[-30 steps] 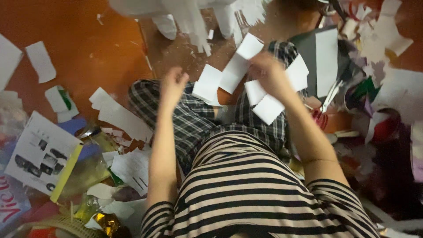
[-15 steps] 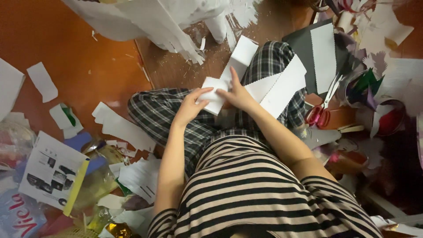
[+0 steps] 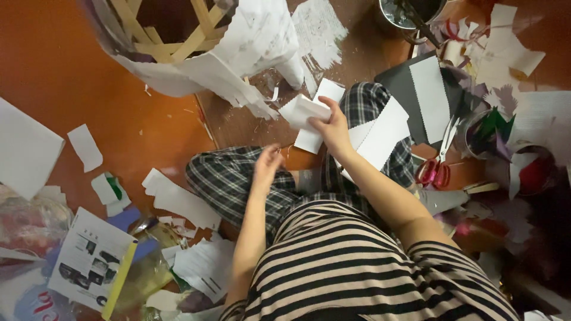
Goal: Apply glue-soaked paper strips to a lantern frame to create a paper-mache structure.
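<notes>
Paper pieces [image 3: 304, 113], white and roughly rectangular, sit in our right hand [image 3: 332, 128], which is closed on them above the floor in front of our crossed legs. We hold them by one edge with fingers and thumb; the sheets fan out to the left of the grip. Our left hand [image 3: 266, 163] hangs over the left knee, fingers loosely curled and holding nothing; it is blurred, so we cannot tell the finger spread exactly.

Below the hands, checked trousers [image 3: 238, 178] cover both legs, and a larger white sheet [image 3: 380, 134] with a zigzag edge lies across the right leg, touching the right wrist. A striped top fills the lower middle of the view.

Just right of the right leg, pink-handled scissors [image 3: 437, 160] lie on the floor, blades pointing up the frame. Beyond them a dark grey card [image 3: 401, 86] carries a white strip [image 3: 431, 98] with a serrated edge. A metal pot [image 3: 410, 12] stands at the top edge.

Ahead and to the left, a woven frame of pale wooden slats [image 3: 172, 35] is partly covered with torn white paper [image 3: 256, 41], ragged at the lower rim. It stands close to the held pieces without touching them.

The floor [image 3: 89, 71] is smooth orange-brown, strewn with white scraps. At lower left lies a printed leaflet [image 3: 92, 264] with a yellow edge, among crumpled plastic bags.
</notes>
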